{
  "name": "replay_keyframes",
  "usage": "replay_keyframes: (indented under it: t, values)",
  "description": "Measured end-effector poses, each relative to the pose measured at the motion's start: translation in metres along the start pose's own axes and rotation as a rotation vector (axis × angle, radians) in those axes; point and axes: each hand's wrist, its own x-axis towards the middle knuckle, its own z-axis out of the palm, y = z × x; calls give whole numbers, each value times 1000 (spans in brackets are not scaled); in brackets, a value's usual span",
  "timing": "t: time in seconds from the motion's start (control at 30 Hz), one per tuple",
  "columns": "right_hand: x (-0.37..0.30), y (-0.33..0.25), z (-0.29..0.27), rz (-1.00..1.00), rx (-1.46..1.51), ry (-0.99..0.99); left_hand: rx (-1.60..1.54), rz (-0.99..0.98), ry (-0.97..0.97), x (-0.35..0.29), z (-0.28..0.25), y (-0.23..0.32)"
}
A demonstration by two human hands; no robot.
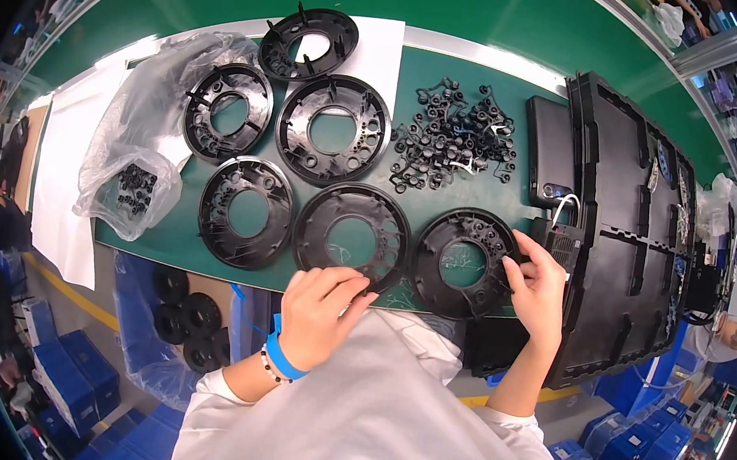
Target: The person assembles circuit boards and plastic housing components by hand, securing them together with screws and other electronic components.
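Observation:
A row of round black plastic ring covers, each with a large centre hole and smaller holes, lies along the near side of the table. My left hand (323, 310), wearing a blue wristband, is at the near rim of the middle cover (311, 231). Its fingertips are pinched together; what is between them, if anything, is hidden. My right hand (538, 286) has thumb and index finger at the right rim of the rightmost black ring cover (432, 263), gripping its edge. Beyond the hands lies a pile of small black button parts (455, 136) on thin linking strips.
More ring covers (336, 91) lie at the far left. A clear plastic bag (124, 144) holds small black parts. At right stand a black box-like device (552, 150) and large stacked black trays (615, 201). A bin (141, 332) below the table edge contains black rings.

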Motion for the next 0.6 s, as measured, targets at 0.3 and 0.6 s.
replay_keyframes:
  t: [0.3,0.6]
  values:
    - [23,-31,3,-326,-423,105,-345,-86,3,8,8,10]
    - [88,-56,58,-435,-854,-82,-98,33,183,18,-10,-7]
